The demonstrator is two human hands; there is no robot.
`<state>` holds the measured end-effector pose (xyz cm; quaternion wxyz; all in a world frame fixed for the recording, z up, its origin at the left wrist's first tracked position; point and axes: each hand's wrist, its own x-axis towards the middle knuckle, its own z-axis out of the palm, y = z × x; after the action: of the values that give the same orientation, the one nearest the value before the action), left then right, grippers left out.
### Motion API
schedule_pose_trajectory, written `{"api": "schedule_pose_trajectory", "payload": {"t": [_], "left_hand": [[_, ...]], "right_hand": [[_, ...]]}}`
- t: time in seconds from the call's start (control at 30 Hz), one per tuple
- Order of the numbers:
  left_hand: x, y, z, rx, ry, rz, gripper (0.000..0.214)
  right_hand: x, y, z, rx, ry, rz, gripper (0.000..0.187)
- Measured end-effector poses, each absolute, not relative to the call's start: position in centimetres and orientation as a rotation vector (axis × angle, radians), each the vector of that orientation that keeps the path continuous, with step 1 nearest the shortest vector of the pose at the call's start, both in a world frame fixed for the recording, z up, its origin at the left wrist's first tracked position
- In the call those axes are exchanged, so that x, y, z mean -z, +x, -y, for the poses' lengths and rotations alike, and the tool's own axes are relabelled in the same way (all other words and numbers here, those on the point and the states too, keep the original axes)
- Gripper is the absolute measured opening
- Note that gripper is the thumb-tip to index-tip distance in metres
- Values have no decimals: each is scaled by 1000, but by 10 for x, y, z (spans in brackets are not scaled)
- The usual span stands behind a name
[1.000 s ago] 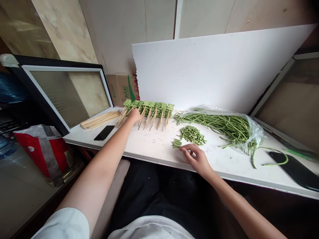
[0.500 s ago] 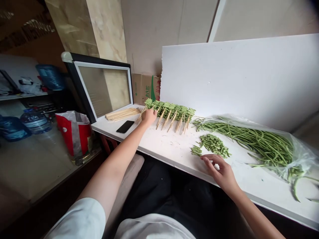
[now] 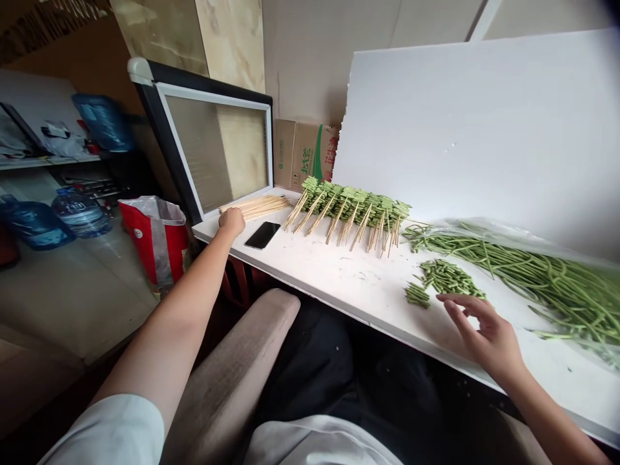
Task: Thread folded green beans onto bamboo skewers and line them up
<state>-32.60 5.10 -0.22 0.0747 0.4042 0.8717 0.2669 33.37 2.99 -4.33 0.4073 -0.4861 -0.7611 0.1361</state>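
My left hand [image 3: 232, 221] is closed at the near end of a pile of bamboo skewers [image 3: 264, 206]; its fingertips are mostly hidden behind the knuckles. My right hand [image 3: 487, 329] hovers over the table's front part with thumb and fingers apart, holding nothing. Just left of its fingertips lies a small row of cut green bean pieces [image 3: 417, 295]. Behind them is a larger heap of cut bean pieces [image 3: 450, 278]. Skewered beans [image 3: 358, 203] stand stacked along the back, their bare sticks pointing toward me.
A black phone [image 3: 262, 235] lies between the skewer pile and the front edge. Long uncut beans [image 3: 547, 274] spill from a clear plastic bag on the right. A white board [image 3: 460, 129] and a cardboard box [image 3: 305, 152] stand behind. A red bag [image 3: 155, 239] sits left of the table [image 3: 329, 278].
My left hand has moved left from the stacked bean skewers to the loose skewer pile. My right hand keeps its pose near the cut pieces. The view has shifted.
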Motion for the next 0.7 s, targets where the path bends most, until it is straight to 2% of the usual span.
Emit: {"api": "schedule_pose_trajectory", "payload": {"t": [0.17,0.4,0.7], "left_hand": [[22,-347,-71,-616,1285,-2844,32],[34,-364,-80,-514,1428,-2866,28],[28,-368,-59,-745,1587,-2564,11]], "right_hand": [[35,332,-28,-287,-1354,1903,46],[32,340,-21,-209,-1405,1922,41],[24,338,-22,-245,-1474,1859,35]]}}
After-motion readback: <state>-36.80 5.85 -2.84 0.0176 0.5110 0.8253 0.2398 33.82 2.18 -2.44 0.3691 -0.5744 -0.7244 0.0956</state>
